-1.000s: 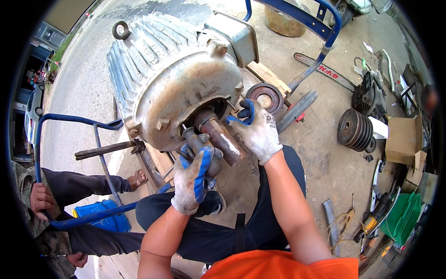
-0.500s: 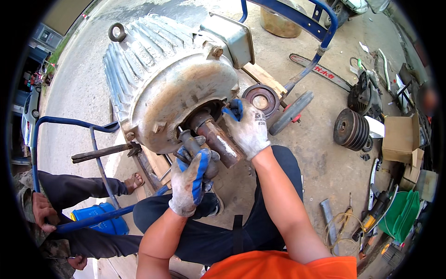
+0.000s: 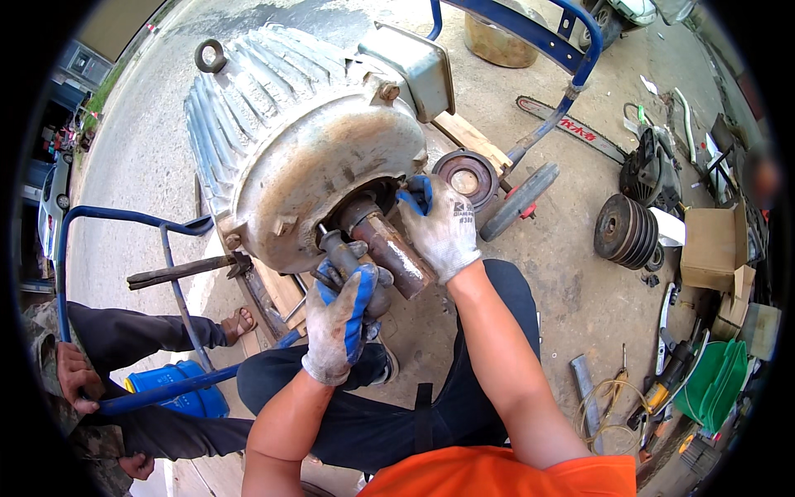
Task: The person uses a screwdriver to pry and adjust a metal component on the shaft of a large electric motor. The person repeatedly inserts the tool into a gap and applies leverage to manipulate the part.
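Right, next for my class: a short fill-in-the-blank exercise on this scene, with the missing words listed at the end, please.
The left hand, holding the grey piece, and the right hand both wear ____.
In the picture, the rusty shaft is to the ____ of the grey piece.
The bucket near the other person's legs is mostly ____.
Beside the grooved pulley is an open cardboard ____.

Missing words: gloves; right; blue; box.

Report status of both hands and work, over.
Left gloved hand grips grey cylindrical tool; right gloved hand at grey finned motor; rusty metal shaft between hands.
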